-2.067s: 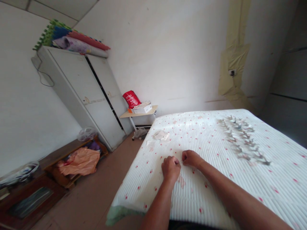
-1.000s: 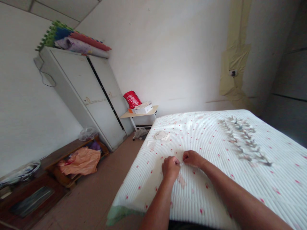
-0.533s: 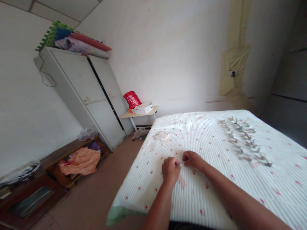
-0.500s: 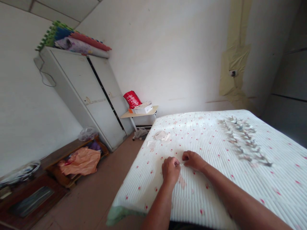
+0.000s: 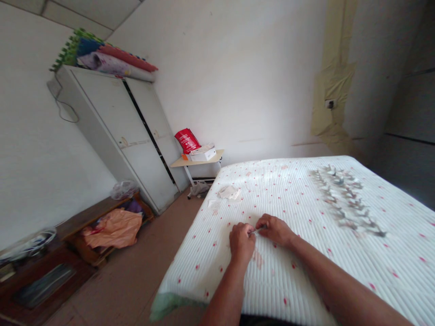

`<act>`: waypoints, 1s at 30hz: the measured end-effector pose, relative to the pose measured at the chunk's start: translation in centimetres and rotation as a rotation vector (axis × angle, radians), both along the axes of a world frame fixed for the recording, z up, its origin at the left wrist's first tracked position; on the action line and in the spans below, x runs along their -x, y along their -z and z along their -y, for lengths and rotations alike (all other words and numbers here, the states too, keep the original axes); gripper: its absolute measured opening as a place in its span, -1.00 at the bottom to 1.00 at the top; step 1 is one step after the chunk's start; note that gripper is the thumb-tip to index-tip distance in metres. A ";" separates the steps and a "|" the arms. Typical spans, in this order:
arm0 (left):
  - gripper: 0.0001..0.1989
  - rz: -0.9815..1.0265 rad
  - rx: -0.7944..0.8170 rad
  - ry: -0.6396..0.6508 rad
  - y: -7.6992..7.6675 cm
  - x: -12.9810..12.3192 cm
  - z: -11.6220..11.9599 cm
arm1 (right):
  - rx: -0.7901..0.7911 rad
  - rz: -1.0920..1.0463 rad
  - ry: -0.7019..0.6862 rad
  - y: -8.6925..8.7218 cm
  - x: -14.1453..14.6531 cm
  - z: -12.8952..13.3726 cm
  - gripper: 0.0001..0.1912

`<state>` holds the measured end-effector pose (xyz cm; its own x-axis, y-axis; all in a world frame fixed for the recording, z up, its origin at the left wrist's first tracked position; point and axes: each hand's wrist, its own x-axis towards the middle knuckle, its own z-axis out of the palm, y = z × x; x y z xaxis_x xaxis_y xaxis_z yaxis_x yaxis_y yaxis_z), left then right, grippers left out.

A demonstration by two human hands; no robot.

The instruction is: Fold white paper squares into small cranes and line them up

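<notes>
My left hand (image 5: 242,240) is closed, its thumb and fingers pinching one end of a small piece of folded paper (image 5: 255,232). From the other side my right hand (image 5: 274,229) grips the same paper between its fingertips. Most of the paper is hidden by the fingers. Both hands are just above the quilted bed cover (image 5: 272,280), which is white with red dots. Loose paper pieces (image 5: 229,193) lie beyond my left hand. To the right, several small folded paper figures, like paper cranes (image 5: 347,194), stand in rows; they look blurred.
A small table (image 5: 176,163) with a red bag (image 5: 187,141) and a white box (image 5: 204,155) stands past the bed's far left corner. At left are a grey cabinet (image 5: 112,117) and a low wooden unit (image 5: 84,215) with an orange plastic bag (image 5: 115,228).
My right hand has shifted slightly left, closer to my left hand. Both hands still hold the small paper.
</notes>
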<state>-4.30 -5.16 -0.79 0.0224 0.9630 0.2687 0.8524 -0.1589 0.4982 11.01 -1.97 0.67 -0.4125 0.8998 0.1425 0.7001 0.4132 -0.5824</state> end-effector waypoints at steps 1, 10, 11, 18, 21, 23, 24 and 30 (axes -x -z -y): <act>-0.84 -0.003 0.001 0.002 0.0 0.0 0.0 | -0.010 0.004 0.003 0.0 0.1 0.0 -0.76; -0.81 -0.009 0.015 0.003 -0.4 -0.2 0.3 | -0.068 -0.016 0.009 0.7 0.0 -0.4 -0.76; -0.79 -0.007 0.027 0.004 -0.5 -0.2 0.3 | -0.065 -0.035 0.011 0.8 -0.1 -0.5 -0.76; -0.68 0.055 0.033 0.017 -0.5 -0.1 0.2 | 0.024 -0.169 0.028 1.1 -0.3 -0.7 -0.80; -0.66 0.120 0.029 0.017 -0.2 -0.1 0.1 | 0.065 -0.234 0.032 1.3 -0.2 -0.8 -0.82; -0.67 0.166 0.041 0.019 0.0 0.0 0.0 | 0.080 -0.272 0.023 1.4 -0.2 -0.8 -0.82; -0.67 0.187 0.044 0.026 0.2 0.0 0.0 | 0.083 -0.287 0.015 1.4 -0.2 -0.8 -0.83; -0.65 0.296 0.010 0.094 0.5 0.2 -0.2 | 0.071 -0.293 -0.003 1.1 -0.1 -0.6 -0.85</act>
<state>-4.46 -5.01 -1.32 0.0339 0.9630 0.2673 0.6515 -0.2242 0.7248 11.08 -1.33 -0.42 -0.3655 0.9106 0.1928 0.4971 0.3661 -0.7867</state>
